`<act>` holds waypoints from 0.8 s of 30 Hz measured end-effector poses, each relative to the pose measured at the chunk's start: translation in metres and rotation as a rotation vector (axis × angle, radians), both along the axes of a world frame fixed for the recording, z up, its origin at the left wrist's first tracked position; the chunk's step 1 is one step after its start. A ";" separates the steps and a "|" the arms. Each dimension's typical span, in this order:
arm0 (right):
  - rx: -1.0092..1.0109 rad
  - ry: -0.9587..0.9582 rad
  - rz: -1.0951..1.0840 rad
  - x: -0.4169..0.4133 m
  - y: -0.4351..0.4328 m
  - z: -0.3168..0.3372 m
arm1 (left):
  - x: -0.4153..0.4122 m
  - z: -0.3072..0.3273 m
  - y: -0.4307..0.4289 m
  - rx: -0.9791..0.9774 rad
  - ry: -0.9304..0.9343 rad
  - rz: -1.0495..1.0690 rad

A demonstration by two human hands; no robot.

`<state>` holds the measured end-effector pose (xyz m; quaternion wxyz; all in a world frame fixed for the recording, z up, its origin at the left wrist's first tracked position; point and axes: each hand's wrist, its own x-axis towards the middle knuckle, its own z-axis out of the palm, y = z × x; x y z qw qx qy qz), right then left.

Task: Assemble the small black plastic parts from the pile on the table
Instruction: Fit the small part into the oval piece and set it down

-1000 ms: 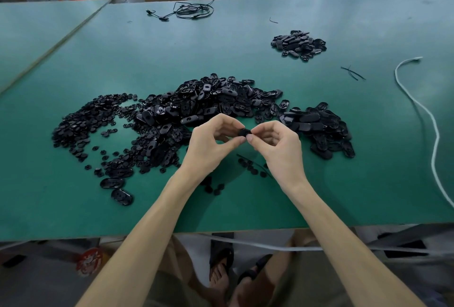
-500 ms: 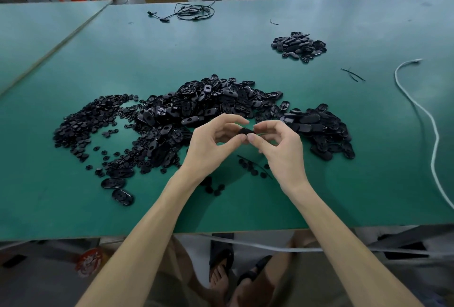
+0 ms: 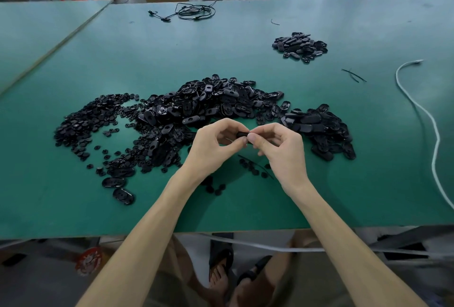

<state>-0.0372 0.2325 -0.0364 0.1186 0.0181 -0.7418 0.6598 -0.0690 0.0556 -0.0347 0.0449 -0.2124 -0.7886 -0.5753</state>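
Pinching one small black part [image 3: 243, 134] from both sides: left hand [image 3: 211, 144] and right hand [image 3: 280, 146] curled in close, thumbs and forefingers meeting on it, held just above the green table [image 3: 245, 210]. Too hidden by the fingertips to tell whether one piece or two, or whether already seated; probably mid-press on a single unit. Directly beneath, a few loose round pieces [image 3: 253, 167]. Beyond the knuckles, the main pile [image 3: 208, 105] of oval shells, flanked on the left by a spread of small discs [image 3: 86, 122] and on the right by a cluster of closed ovals [image 3: 319, 129]. Farther back and well apart, a small far heap [image 3: 299, 46], possibly finished units, though not certain. Judging by the relative bulk: only a little done, most of the stock not yet assembled. Near the right edge, a white cord [image 3: 417, 110]; toward the far edge, a tangled black cable [image 3: 194, 11].
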 end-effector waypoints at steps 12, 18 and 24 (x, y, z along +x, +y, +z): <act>0.099 -0.009 0.025 0.000 -0.004 -0.001 | 0.001 -0.004 0.001 -0.058 0.000 0.054; 0.121 -0.017 0.028 0.000 -0.004 -0.001 | 0.000 -0.006 0.001 -0.074 0.007 0.066; 0.047 0.006 0.006 0.000 -0.002 0.000 | -0.001 -0.002 -0.002 0.047 -0.050 0.011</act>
